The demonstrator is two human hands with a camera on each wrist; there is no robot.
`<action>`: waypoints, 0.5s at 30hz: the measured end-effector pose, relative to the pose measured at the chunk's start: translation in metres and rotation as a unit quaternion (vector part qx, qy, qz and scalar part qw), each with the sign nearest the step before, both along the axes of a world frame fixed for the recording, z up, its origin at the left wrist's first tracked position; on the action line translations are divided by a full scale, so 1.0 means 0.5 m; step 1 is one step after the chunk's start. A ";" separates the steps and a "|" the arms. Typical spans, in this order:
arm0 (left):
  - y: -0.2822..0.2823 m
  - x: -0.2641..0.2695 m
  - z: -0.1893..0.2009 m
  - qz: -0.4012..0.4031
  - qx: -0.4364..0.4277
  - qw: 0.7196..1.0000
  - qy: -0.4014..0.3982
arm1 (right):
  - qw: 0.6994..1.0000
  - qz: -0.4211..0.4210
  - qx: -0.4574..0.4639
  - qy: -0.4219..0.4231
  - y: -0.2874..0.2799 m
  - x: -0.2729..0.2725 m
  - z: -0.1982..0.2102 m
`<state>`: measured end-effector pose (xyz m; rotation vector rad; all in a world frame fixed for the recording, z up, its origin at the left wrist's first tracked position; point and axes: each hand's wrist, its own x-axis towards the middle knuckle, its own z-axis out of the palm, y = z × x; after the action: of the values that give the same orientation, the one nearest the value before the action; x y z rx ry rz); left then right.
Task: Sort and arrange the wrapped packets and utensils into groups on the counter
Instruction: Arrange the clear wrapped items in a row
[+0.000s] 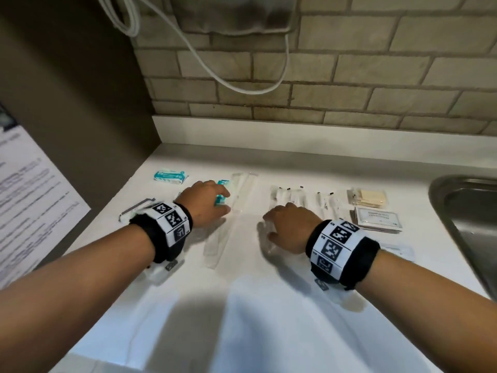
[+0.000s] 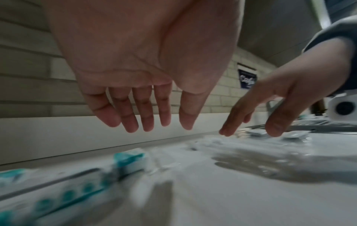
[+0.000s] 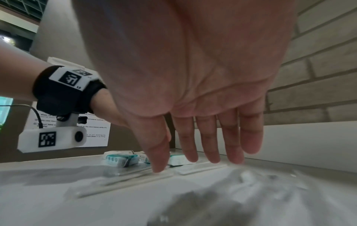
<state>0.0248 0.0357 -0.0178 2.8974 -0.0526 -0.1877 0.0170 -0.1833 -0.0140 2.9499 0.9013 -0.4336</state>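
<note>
- The left hand (image 1: 205, 203) hovers over a teal-and-white packet (image 1: 221, 196) at the table's (image 1: 269, 305) back left; the left wrist view shows its fingers (image 2: 148, 116) straight and apart from the surface, so the grip is released and holds nothing.
- The right hand (image 1: 291, 227) hangs palm-down over the clear-wrapped utensils (image 1: 290, 197) in the middle, fingers extended, grip likewise released.
- A second teal packet (image 1: 170, 176) lies further back left; a long clear sleeve (image 1: 231, 211) lies between the hands; the flat printed sachets (image 1: 377, 219) are stacked at the right, near the sink (image 1: 468, 211).
- Judgement: the step is gathering like with like. Slide the near teal packet toward the far one with flat fingers rather than pinching; the wrappers look slick and light and may skate.
- Press gently on the clear wraps, since they are hard to see against the white top.
- Open room lies toward the person, in front of both wrists; the sink rim on the right is the edge to avoid.
</note>
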 end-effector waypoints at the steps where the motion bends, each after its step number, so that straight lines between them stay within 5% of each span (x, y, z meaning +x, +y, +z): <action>1: 0.021 0.014 -0.001 0.013 0.000 1.000 -0.004 | 1.000 -0.006 0.006 0.007 0.027 0.014 0.003; 8: 0.079 0.097 -0.020 -0.030 0.090 0.992 0.084 | 0.990 -0.091 0.093 0.055 0.179 0.126 0.005; 15: 0.159 0.102 -0.049 -0.032 0.020 0.995 0.097 | 0.993 -0.068 0.063 0.071 0.283 0.180 -0.018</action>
<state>0.0759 0.1154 -0.0422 2.9044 -0.1085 -0.4855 0.1071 -0.0418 -0.0229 3.1420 0.7679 -0.6219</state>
